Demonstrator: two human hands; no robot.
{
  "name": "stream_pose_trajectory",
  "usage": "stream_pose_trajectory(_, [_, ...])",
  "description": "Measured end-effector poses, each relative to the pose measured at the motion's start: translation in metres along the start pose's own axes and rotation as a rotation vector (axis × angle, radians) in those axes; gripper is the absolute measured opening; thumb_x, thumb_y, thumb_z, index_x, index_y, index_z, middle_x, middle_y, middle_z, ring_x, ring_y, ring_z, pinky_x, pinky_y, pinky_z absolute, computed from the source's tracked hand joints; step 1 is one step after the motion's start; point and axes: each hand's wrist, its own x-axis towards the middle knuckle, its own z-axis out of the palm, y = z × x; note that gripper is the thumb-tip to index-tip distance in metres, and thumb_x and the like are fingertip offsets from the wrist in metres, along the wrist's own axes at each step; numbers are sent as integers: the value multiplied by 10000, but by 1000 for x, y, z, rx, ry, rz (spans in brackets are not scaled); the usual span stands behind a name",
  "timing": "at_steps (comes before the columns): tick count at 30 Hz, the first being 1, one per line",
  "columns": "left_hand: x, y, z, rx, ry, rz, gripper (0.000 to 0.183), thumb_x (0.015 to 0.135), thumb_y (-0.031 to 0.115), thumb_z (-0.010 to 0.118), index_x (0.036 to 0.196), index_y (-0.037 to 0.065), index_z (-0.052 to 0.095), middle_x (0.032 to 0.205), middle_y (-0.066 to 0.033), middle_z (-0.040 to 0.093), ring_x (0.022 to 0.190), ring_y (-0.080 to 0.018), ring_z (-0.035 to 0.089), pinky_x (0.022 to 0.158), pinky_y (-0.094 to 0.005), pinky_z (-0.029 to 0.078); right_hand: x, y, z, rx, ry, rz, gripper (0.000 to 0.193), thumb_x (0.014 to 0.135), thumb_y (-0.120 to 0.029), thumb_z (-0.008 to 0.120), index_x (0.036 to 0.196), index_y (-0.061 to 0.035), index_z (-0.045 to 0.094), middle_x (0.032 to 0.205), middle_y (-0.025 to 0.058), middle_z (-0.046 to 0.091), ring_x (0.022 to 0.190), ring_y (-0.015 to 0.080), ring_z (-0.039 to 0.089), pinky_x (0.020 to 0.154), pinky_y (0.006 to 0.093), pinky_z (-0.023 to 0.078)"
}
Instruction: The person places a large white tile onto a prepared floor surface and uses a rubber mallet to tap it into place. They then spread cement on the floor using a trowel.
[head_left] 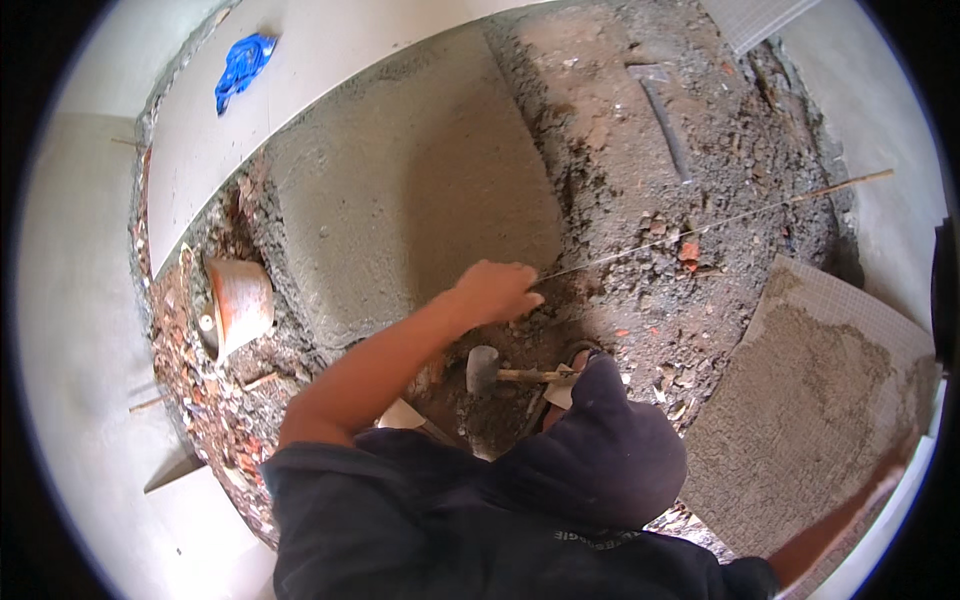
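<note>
My left hand [497, 292] reaches over the near right corner of a smooth grey mortar bed [350, 190], fingers pinched at a thin taut string [620, 254]. The string runs right to a wooden stick [845, 186] by the wall. At the lower right my right forearm [835, 530] stretches along a large tile [900, 330], its gridded back partly covered with rough grey mortar [790, 420]. My right hand [897, 458] is near that tile's outer edge; its fingers are hidden. A rubber mallet [483, 369] with a wooden handle lies below my left hand, beside my legs.
Pale laid tiles [205, 165] border the bed at upper left, with a blue cloth [243, 70] on them. A mortar-stained bucket [243, 300] lies tipped in rubble. Loose soil [600, 120] holds a flat metal strip [668, 130]. Another tile [755, 18] is at the top right.
</note>
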Motion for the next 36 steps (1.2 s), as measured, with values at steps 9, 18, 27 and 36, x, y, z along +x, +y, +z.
stream_pose_trajectory(9, [-278, -134, -2, -262, 494, -863, 385, 921, 377, 601, 1142, 62, 601, 1083, -174, 679, 985, -354, 659, 851, -423, 506, -109, -591, -165, 1581, -668, -649, 313, 820, -194, 748, 1080, -51, 650, 1074, 156, 656, 1026, 322, 614, 921, 398, 457])
stream_pose_trajectory(18, [-424, -163, 140, -625, 997, -1079, 353, 981, 321, 546, 1050, -21, 606, 916, -139, 651, 859, -188, 581, 788, -338, 478, -124, -648, -258, 993, -1016, -1379, 341, 866, -368, 688, 1014, -61, 697, 971, 161, 663, 963, 355, 610, 833, 442, 478])
stream_pose_trajectory(27, [-469, -179, 177, -776, 1385, -1138, 448, 984, 420, 527, 1055, -13, 618, 849, -105, 641, 750, -159, 553, 706, -330, 481, -18, -791, -609, 1444, -123, -1670, 564, 898, -431, 633, 1310, -59, 534, 1260, 205, 583, 1174, 340, 571, 959, 448, 461])
stream_pose_trajectory(36, [-498, -121, 231, -850, 1716, -1287, 334, 1019, 282, 479, 1155, 14, 625, 1084, -124, 664, 990, -197, 620, 868, -339, 500, -183, -919, -843, 1153, 82, -1805, 278, 882, -211, 585, 982, 35, 669, 878, 221, 694, 684, 318, 683, 686, 427, 568])
